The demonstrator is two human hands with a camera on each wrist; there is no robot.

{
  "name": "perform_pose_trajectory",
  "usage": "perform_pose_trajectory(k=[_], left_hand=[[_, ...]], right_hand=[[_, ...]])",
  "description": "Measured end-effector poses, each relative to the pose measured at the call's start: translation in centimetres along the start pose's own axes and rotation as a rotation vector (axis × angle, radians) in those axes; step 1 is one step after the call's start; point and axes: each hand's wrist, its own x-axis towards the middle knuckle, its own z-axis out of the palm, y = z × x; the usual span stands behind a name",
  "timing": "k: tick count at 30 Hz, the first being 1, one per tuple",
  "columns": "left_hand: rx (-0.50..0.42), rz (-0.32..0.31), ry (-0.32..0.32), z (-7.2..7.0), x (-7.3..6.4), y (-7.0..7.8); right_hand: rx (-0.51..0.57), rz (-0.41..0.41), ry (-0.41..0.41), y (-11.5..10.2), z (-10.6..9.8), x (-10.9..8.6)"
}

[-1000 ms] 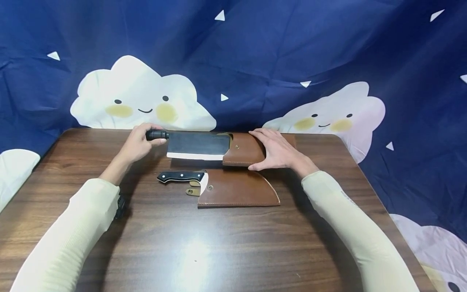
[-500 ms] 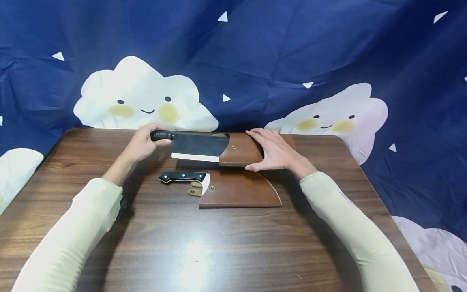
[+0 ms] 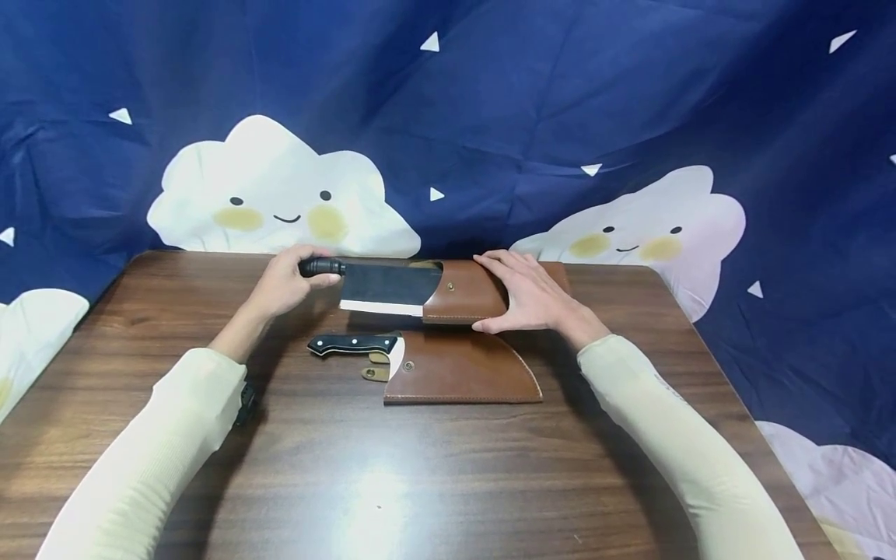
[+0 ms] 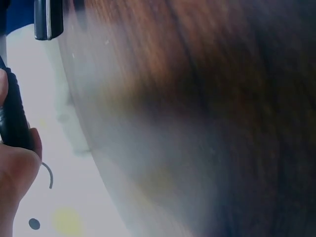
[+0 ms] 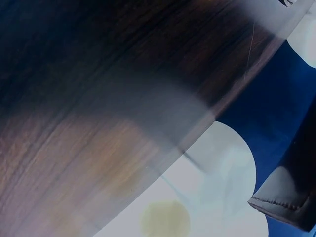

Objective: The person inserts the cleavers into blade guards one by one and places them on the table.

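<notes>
A cleaver with a dark blade (image 3: 388,286) and a bright cutting edge stands partly inside a brown leather sheath (image 3: 458,299). My left hand (image 3: 287,278) grips its ridged black handle (image 3: 320,267) between thumb and fingers. That handle (image 4: 15,118) also shows at the left edge of the left wrist view. My right hand (image 3: 528,292) holds the sheath's closed end, thumb on the near edge and fingers on the far edge. The blade's tip is hidden in the leather. A stitched corner of the sheath (image 5: 291,200) appears in the right wrist view.
Nearer on the wooden table (image 3: 294,467), a second knife with a riveted black handle (image 3: 353,344) lies in another brown sheath (image 3: 465,369); its snap strap (image 3: 375,374) hangs undone. Behind the table's far edge hangs a blue cloth (image 3: 476,93) with white clouds.
My left hand has moved right with the cleaver, and less of the blade shows outside the sheath. The right hand keeps its hold. The nearer knife stays where it was.
</notes>
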Motion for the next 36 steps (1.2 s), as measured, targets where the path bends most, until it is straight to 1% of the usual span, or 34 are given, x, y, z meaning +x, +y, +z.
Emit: perform_pose_trajectory(k=[4, 9, 12, 21, 26, 32, 36], left_hand=[[0.004, 0.027, 0.015, 0.1, 0.1, 0.2], [-0.021, 0.017, 0.030, 0.2, 0.1, 0.1], [-0.035, 0.026, 0.037, 0.5, 0.0, 0.1], [-0.003, 0.091, 0.069, 1.4, 0.2, 1.4], [0.006, 0.086, 0.078, 1.6, 0.0, 1.7], [-0.002, 0.089, 0.079, 1.7, -0.1, 1.6], [-0.004, 0.095, 0.091, 1.8, -0.3, 1.6]], right_hand=[[0.004, 0.005, 0.009, -0.2, 0.0, 0.1], [-0.010, -0.017, 0.022, -0.7, 0.2, 0.3], [-0.018, -0.028, 0.025, -1.1, 0.5, 0.5], [-0.011, -0.013, 0.019, -1.6, 0.3, 0.8], [0.004, -0.007, 0.018, -1.8, 0.3, 0.8], [0.003, 0.002, 0.017, -2.1, 0.5, 0.7], [0.012, 0.005, 0.011, -2.6, 0.6, 1.0]])
